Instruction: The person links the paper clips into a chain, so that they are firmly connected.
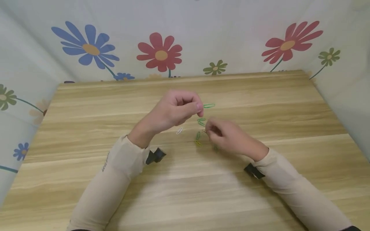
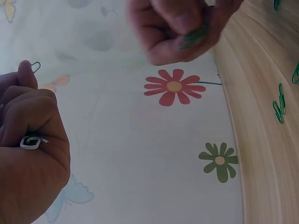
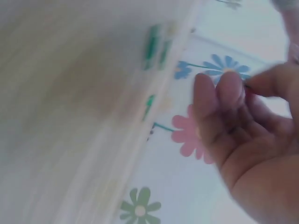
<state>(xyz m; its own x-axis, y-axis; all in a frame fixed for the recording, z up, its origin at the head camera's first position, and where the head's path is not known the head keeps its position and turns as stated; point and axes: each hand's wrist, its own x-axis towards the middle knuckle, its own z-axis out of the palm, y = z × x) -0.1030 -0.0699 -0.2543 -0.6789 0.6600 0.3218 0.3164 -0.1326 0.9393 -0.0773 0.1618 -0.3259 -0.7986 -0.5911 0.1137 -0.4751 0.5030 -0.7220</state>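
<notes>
"Starting with the biggest: seeing what?"

"Seeing a pale sheet [image 1: 237, 32] behind, softly creased, printed with red, blue and green flowers [image 1: 162, 55]. Then meeting a wood-grained surface [image 1: 185, 192], flat and streaked in tan."

"Reaching over it?"

"Noticing beige fabric sleeves [image 1: 107, 189], wrinkled near the wrists, with blocky dark pieces [image 1: 157, 154] at the cuffs."

"Moving on to each grip?"

"Finding the left hand [image 1: 173, 112] curled inward, pinching a slim green paper clip [image 1: 209, 106] of rounded wire at the thumb tip. Finding the right hand [image 1: 234, 138] pinching too, on a bit of green wire [image 2: 195, 36], too blurred for exact shape."

"And the smallest?"

"Spotting looped clips on the surface: a green pair [image 1: 201, 122] set at a slant, just beside the right fingertips and below the left; another green clip [image 1: 198, 135] nearer the person, with a yellow clip [image 1: 198, 143] close against it. Cannot tell whether touching. Also catching a white loop [image 2: 31, 142] against the curled left palm."
</notes>
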